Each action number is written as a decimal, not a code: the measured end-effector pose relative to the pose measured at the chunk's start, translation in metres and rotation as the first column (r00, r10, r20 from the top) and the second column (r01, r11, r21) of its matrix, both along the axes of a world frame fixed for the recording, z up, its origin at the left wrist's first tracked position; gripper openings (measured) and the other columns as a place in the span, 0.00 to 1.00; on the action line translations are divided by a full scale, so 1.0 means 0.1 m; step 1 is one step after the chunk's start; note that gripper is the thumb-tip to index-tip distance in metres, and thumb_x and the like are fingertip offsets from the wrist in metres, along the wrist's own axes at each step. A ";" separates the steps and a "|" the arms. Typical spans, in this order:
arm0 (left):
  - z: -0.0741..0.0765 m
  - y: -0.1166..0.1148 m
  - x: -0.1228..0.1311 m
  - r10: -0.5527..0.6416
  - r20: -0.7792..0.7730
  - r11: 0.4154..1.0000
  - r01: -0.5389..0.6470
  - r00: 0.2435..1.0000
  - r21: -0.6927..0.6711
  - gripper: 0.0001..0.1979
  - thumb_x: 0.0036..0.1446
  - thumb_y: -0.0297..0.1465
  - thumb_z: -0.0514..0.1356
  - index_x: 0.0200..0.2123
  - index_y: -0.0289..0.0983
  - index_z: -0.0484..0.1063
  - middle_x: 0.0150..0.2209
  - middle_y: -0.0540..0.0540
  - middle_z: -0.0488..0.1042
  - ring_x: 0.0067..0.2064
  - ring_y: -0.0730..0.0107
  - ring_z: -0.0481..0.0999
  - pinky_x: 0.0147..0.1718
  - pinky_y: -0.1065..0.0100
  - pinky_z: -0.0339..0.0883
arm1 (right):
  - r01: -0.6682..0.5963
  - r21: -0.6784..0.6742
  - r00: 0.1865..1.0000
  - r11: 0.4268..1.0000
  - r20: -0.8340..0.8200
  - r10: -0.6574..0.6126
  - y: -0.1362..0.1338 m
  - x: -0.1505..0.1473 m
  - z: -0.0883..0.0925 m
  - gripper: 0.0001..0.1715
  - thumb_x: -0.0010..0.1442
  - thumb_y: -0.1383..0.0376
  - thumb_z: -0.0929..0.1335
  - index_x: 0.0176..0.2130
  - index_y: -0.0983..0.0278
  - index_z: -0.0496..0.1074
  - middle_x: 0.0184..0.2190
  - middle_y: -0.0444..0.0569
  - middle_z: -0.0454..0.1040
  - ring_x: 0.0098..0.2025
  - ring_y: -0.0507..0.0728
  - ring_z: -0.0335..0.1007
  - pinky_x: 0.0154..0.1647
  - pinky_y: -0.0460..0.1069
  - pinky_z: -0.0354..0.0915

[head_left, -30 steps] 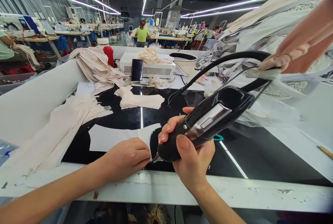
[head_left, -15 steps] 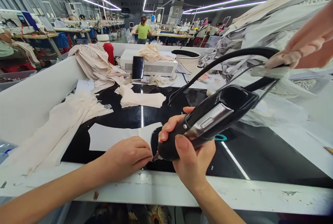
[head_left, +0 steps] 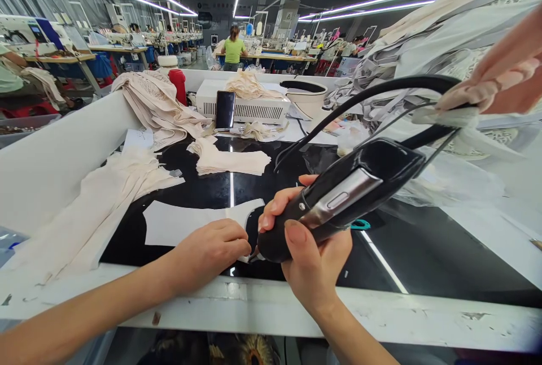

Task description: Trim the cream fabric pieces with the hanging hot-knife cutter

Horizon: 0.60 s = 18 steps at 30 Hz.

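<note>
While rows of sewing stations fill the hall across the top of the frame, the black glossy surface (head_left: pixel 423 252) takes up the middle, framed in white. A long heap of pale fabric (head_left: pixel 97 201) runs down the left side, and a tall pile of grey-white cloth (head_left: pixel 423 31) fills the upper right. Behind, at centre, stands a white vented box (head_left: pixel 249 109) with a dark phone (head_left: pixel 224 109) leaning against it and a red container (head_left: pixel 178 85) to its left.

Lower centre lies the white piece (head_left: pixel 186 224), flat on the surface. The black handheld tool (head_left: pixel 339 195) slants up to the right, its cable (head_left: pixel 359 99) arching away. The right hand (head_left: pixel 313 257) has its fingers clenched around the tool's front end, thumb on top. The left hand (head_left: pixel 207 252) has its fingers curled down onto the piece's right end, pinning it just beside the tool's tip. A teal loop (head_left: pixel 359 224) peeks out behind the tool.

Judging by how things lie, work is mid-way: the piece's right edge already shows a curved outline where the tip meets it, a small stack of folded pieces (head_left: pixel 231 161) sits farther back, and much fabric at the left lies unsorted.

No brand or label is legible; a sign on the far pillar is too small to read.
</note>
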<state>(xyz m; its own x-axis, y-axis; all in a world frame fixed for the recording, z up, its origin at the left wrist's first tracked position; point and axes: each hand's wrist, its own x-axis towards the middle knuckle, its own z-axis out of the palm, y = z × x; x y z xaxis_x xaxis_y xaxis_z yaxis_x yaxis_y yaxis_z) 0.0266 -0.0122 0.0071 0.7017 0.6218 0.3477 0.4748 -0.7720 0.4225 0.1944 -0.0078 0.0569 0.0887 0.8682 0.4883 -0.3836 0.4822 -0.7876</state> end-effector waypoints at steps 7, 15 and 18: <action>-0.06 -0.02 -0.10 -0.038 -0.031 0.998 0.040 0.999 0.045 0.12 0.73 0.21 0.52 0.48 0.36 0.74 0.45 0.44 0.78 0.46 0.63 0.77 0.48 0.63 0.72 | -0.025 0.034 1.000 0.999 -0.017 0.025 0.01 0.00 -0.03 0.25 0.58 0.56 0.78 0.51 0.55 0.68 0.32 0.39 0.75 0.25 0.50 0.71 0.25 0.47 0.71; -0.07 -0.01 -0.20 -0.112 -0.108 0.974 0.131 0.988 0.183 0.15 0.74 0.22 0.51 0.57 0.31 0.72 0.50 0.39 0.78 0.53 0.61 0.77 0.57 0.59 0.72 | -0.007 0.036 1.000 0.999 0.018 0.007 0.01 0.02 -0.04 0.25 0.59 0.56 0.77 0.51 0.55 0.68 0.32 0.40 0.74 0.25 0.51 0.69 0.23 0.47 0.69; -0.09 -0.01 -0.20 -0.118 -0.132 0.961 0.147 0.984 0.234 0.14 0.74 0.22 0.52 0.57 0.29 0.71 0.48 0.39 0.78 0.53 0.60 0.77 0.58 0.58 0.72 | -0.011 0.038 1.000 0.999 0.013 0.011 0.01 0.02 -0.04 0.25 0.59 0.56 0.77 0.52 0.55 0.68 0.32 0.40 0.74 0.25 0.50 0.69 0.23 0.47 0.69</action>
<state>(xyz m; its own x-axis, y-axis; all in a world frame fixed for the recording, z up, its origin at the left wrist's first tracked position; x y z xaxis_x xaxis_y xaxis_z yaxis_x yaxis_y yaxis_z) 0.0062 -0.0127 -0.0020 0.8163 0.4276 0.3883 0.3957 -0.9037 0.1635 0.1961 -0.0065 0.0527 0.0731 0.8500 0.5217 -0.3791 0.5075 -0.7737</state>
